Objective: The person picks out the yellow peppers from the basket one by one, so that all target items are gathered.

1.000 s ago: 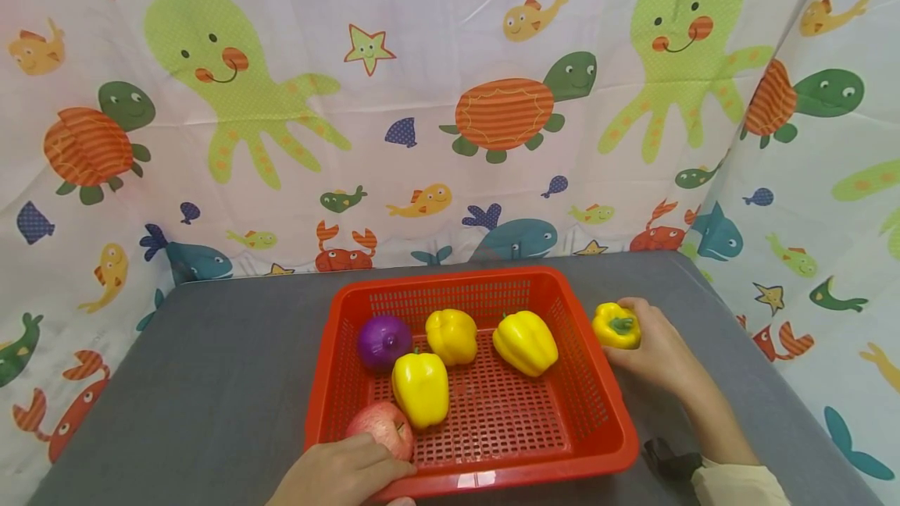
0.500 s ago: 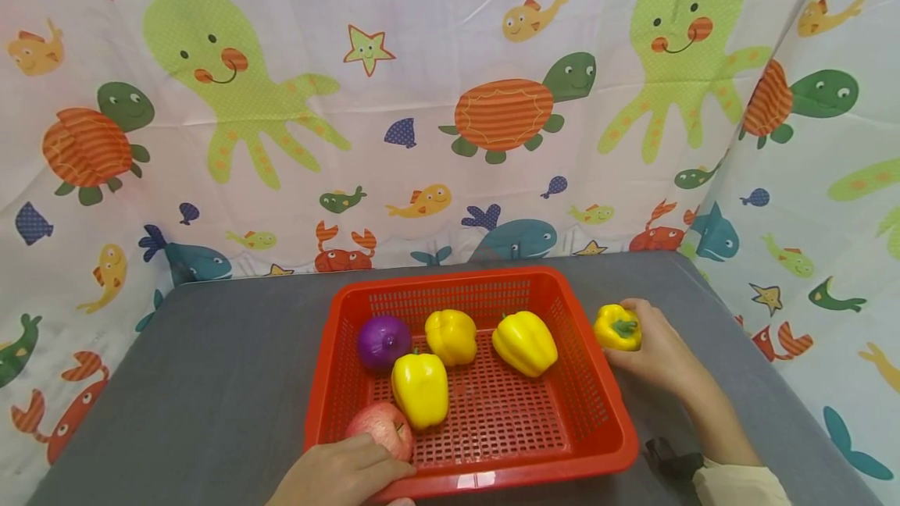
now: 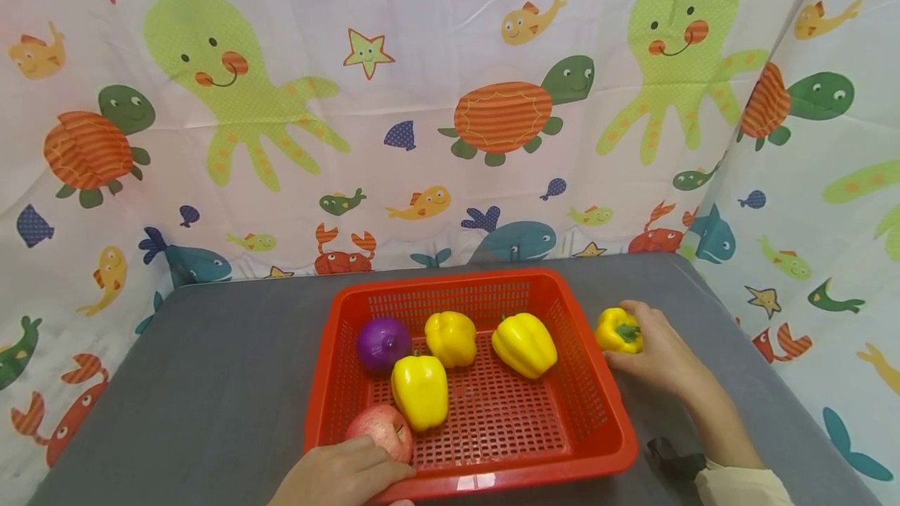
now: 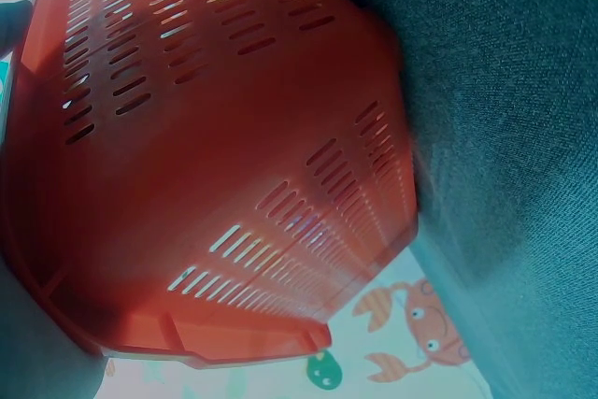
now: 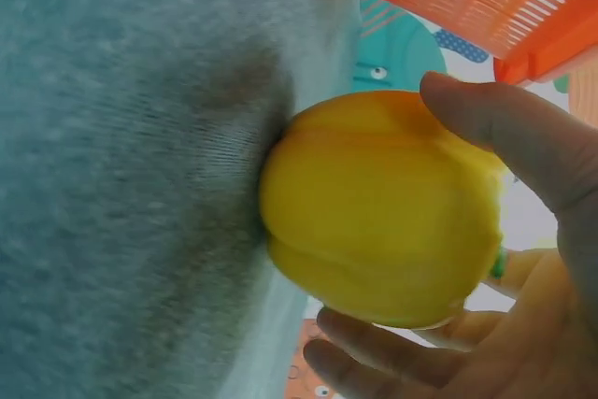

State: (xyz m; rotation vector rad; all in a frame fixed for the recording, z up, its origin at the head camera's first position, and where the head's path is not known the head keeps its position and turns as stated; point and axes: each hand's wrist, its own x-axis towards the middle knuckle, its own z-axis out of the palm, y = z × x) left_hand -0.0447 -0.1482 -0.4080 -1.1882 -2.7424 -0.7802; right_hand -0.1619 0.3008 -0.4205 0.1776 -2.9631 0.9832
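Observation:
My right hand (image 3: 661, 350) grips a yellow bell pepper (image 3: 619, 330) beside the basket's right wall. Its green stem faces up toward me in the head view. In the right wrist view the pepper (image 5: 383, 212) sits right at the grey cloth, thumb on one side and fingers around the other. Over the near left corner of a red plastic basket (image 3: 548, 473), my left hand (image 3: 344, 471) holds the rim, fingers next to a red apple (image 3: 383, 432). Also in the basket are a purple onion-like ball (image 3: 383, 344) and three yellow bell peppers (image 3: 420, 391).
Grey cloth (image 3: 211, 381) covers the table. A curtain (image 3: 422, 100) printed with sea animals stands behind it and along both sides. A small black object (image 3: 675, 459) shows beside the right forearm.
The pepper in my right hand has shifted and turned very slightly to the right. My left hand and the basket stay as they were.

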